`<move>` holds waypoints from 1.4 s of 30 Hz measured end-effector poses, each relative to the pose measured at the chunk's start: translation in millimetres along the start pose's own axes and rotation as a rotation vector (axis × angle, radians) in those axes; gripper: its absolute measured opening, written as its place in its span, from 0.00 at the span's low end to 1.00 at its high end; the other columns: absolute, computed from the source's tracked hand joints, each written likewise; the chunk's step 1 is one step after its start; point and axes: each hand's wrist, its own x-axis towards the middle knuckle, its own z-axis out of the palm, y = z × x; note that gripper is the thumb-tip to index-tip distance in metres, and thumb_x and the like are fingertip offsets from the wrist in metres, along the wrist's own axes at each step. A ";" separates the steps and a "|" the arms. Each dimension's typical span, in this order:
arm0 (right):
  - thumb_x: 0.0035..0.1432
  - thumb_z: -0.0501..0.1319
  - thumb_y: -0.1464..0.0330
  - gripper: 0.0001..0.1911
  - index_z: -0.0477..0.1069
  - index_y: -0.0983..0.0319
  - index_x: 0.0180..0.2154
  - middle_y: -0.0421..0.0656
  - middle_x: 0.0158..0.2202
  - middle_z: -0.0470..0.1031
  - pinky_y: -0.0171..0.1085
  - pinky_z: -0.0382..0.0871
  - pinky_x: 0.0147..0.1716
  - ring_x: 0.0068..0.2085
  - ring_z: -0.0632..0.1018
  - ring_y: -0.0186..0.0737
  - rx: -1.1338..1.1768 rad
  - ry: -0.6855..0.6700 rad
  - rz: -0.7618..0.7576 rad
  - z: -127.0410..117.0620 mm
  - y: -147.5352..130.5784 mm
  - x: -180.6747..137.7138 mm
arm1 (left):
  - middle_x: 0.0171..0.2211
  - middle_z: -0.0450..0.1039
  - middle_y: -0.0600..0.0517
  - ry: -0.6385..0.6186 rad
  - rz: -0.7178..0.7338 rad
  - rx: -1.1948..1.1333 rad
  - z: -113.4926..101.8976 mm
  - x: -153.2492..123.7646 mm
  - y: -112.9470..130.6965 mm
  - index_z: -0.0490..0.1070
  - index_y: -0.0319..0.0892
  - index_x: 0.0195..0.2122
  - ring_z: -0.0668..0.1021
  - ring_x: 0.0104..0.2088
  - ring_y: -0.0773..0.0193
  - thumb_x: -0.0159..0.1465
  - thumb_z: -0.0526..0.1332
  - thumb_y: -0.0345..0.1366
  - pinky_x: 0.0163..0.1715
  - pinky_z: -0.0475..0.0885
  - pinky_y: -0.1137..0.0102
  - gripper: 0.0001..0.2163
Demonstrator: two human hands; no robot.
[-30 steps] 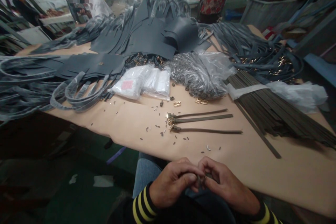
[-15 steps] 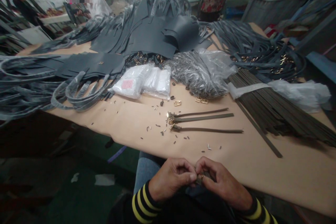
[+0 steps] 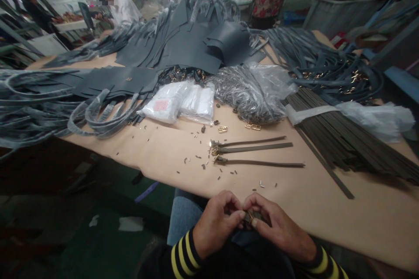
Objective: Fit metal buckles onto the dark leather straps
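From the head-worn camera, the left hand [image 3: 216, 220] and the right hand [image 3: 279, 224] meet just off the near edge of a paper-brown tabletop [image 3: 330, 213], a small gold-tone fitting [image 3: 251, 217] with a dark strap-like part pinched between them. Thumbs and forefingers are drawn in close on the piece, the other fingers curled. It lies directly between the two sets of fingertips, its metal glint nearer the right thumb; the fingers hide too much to tell its long axis.

Farther out, three slim olive-brown straps [image 3: 255, 148] run roughly side to side, their shiny metal buckles [image 3: 215, 151] at the left ends. Tiny clippings [image 3: 232, 172] dot the smooth surface near rectangular gold-tone frames [image 3: 223, 129]. To the right fans a bundle of flat, matte straps [image 3: 340, 139] under a pale band [image 3: 309, 114]. Behind sit a crinkled clear plastic bag [image 3: 250, 91], white plastic-wrapped packets [image 3: 166, 100] and smooth, slate-colored panels [image 3: 193, 48], some curling.
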 end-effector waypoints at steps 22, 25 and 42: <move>0.55 0.50 0.68 0.04 0.58 0.61 0.34 0.38 0.27 0.70 0.34 0.62 0.31 0.29 0.70 0.35 -0.083 0.018 0.029 4.9 -22.6 -1.3 | 0.26 0.64 0.53 -0.168 -0.021 -0.239 -13.8 1.2 1.4 0.59 0.37 0.37 0.69 0.25 0.70 0.57 0.54 0.43 0.26 0.68 0.72 0.13; 0.55 0.49 0.71 0.03 0.57 0.61 0.34 0.40 0.28 0.72 0.35 0.63 0.33 0.31 0.72 0.36 -0.114 -0.005 -0.019 7.2 -24.5 -2.4 | 0.23 0.64 0.55 -0.212 -0.087 -0.323 -13.2 4.8 -5.4 0.61 0.36 0.33 0.69 0.22 0.73 0.51 0.61 0.45 0.25 0.68 0.73 0.17; 0.58 0.48 0.65 0.06 0.53 0.60 0.35 0.42 0.28 0.73 0.37 0.63 0.33 0.31 0.72 0.36 -0.100 -0.063 0.007 7.3 -21.6 -3.9 | 0.20 0.70 0.52 -0.254 -0.149 -0.633 -6.5 5.3 -13.6 0.61 0.36 0.28 0.73 0.18 0.70 0.44 0.67 0.40 0.14 0.66 0.80 0.18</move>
